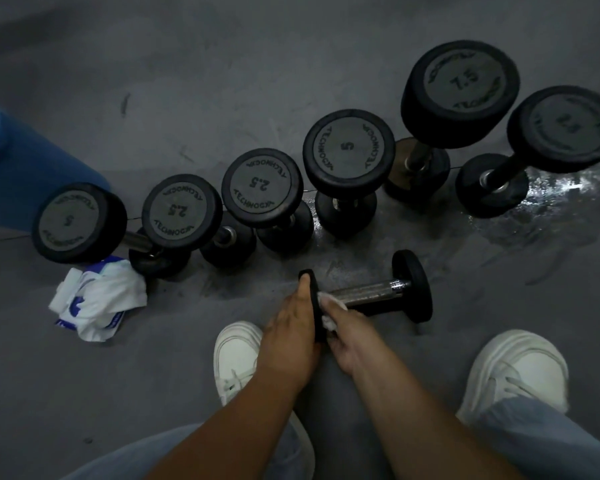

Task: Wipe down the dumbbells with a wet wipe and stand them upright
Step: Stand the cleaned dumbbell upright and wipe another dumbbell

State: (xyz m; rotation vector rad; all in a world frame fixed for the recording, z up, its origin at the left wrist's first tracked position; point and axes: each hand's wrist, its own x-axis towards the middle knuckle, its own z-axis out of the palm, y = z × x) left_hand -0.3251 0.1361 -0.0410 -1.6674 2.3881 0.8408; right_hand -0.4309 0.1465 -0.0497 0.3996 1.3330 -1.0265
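1. We are looking down in dim light at a dull grey, scuffed rubber floor (pixel 146 382). Our two white lace-up sneakers (pixel 516 372) are standing on it, well apart.
2. Between the shoes, our left hand (pixel 291 327) is gripping the near rubber head of a small black dumbbell with a ribbed chrome handle (pixel 371 292). The thumb is lying along the disc's rim.
3. Our right hand (pixel 343 337) is curling round a crumpled white wet wipe (pixel 329 323) and pressing it to the handle just beside that near head.
4. The dumbbell is lying on its side, with its far head resting on the floor to the right of both hands.
5. To the left, a crinkled white-and-blue wipe packet (pixel 96 299) is lying just beside the nearest upright weight.
6. Beyond, six black round-headed dumbbells (pixel 349 148) are standing on end in a curving row. Their matte grey caps are reading 5, 2.5, 2.5, 5 and 7.5, and the last is too blurred to read.
7. A glossy wet patch (pixel 561 192) is shining by the row's right end, and a blue trouser leg (pixel 25 174) is showing at the far left.
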